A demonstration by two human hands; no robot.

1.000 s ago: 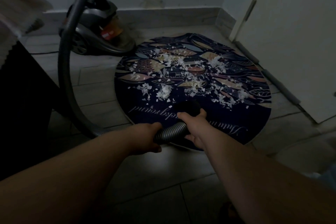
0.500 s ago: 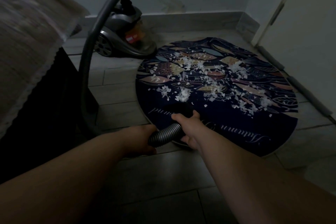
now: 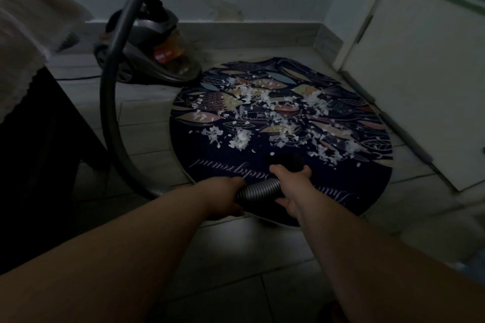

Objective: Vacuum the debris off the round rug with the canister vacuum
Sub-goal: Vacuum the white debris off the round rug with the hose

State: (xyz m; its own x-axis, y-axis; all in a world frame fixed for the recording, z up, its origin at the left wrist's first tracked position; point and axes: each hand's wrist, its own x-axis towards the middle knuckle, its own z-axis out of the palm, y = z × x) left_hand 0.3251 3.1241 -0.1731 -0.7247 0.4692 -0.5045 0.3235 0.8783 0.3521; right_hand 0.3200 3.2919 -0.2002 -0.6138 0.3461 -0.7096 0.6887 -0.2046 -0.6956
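Note:
A dark round rug (image 3: pixel 362 186) with a leaf pattern lies on the tiled floor, with white debris (image 3: pixel 241 139) scattered over its middle and far half. The grey canister vacuum (image 3: pixel 157 60) stands behind the rug's left edge. Its ribbed hose (image 3: pixel 110 102) arcs left and down to my hands. My left hand (image 3: pixel 225 196) grips the hose. My right hand (image 3: pixel 291 186) grips the hose farther forward, just behind the dark nozzle end (image 3: pixel 286 161), which sits over the rug's near part, short of the debris.
A dark piece of furniture (image 3: pixel 39 144) with a pale cloth (image 3: pixel 23 42) on top stands at the left. A white door (image 3: pixel 420 81) and its frame border the rug on the right. A wall with a skirting board (image 3: pixel 249 31) runs behind.
The view swung left and back right. My hands and the nozzle end have shifted a little to the right along the rug's near part. The debris looks unchanged.

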